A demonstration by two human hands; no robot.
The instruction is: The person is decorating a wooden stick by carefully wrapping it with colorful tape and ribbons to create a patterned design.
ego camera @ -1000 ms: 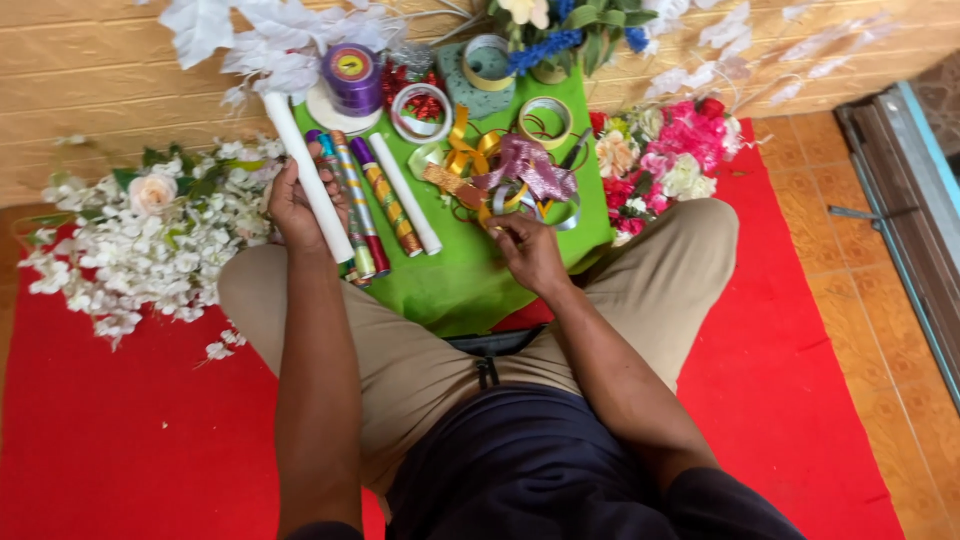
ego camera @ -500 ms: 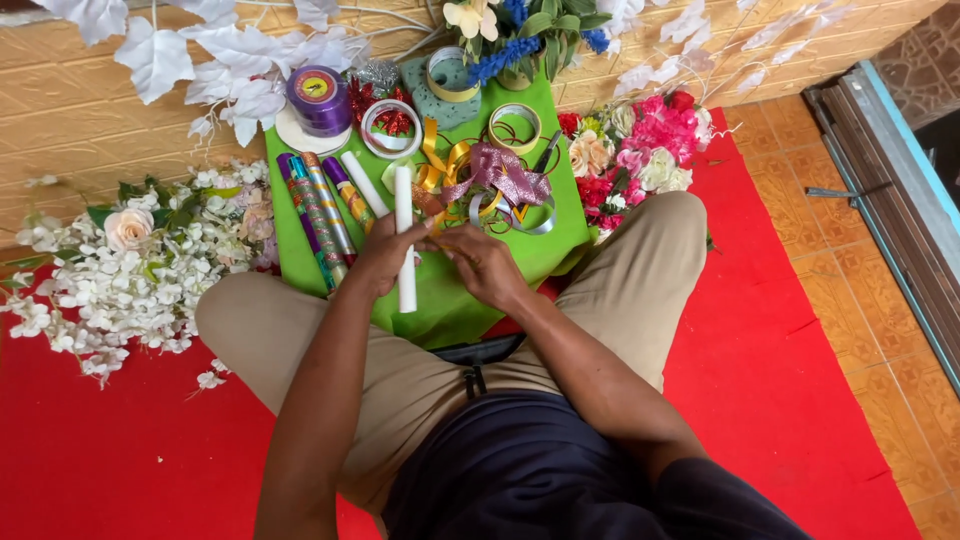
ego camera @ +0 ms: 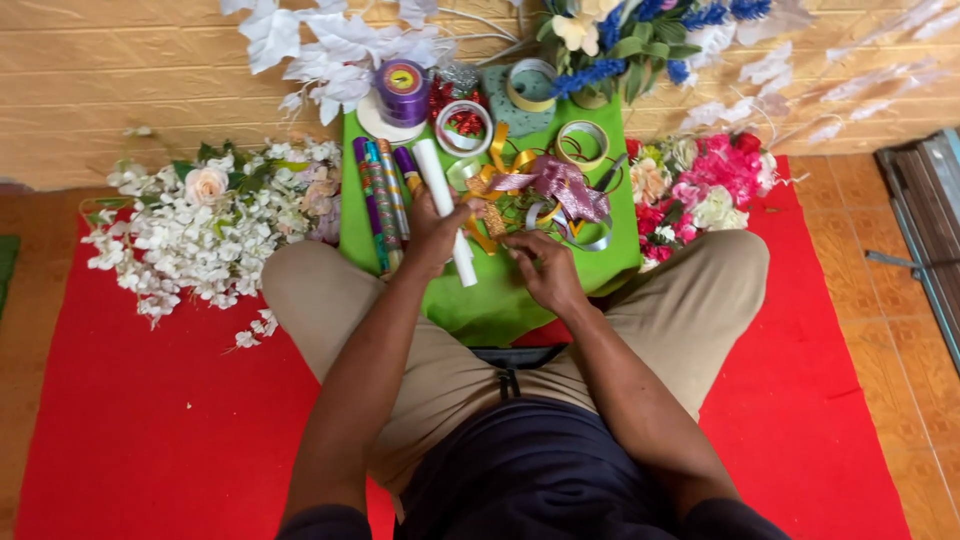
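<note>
Over the green mat (ego camera: 500, 310), the left hand (ego camera: 432, 238) has its fingers wrapped around a white roll (ego camera: 445, 205) whose long axis runs away from the body; the right hand (ego camera: 545, 270), fingers loosely curled, sits just beside the roll's near end.

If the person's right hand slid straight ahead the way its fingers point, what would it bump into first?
Probably the loose tangle of gold, pink and silver ribbons on the green mat, just beyond the right hand; depth is unclear.
</note>
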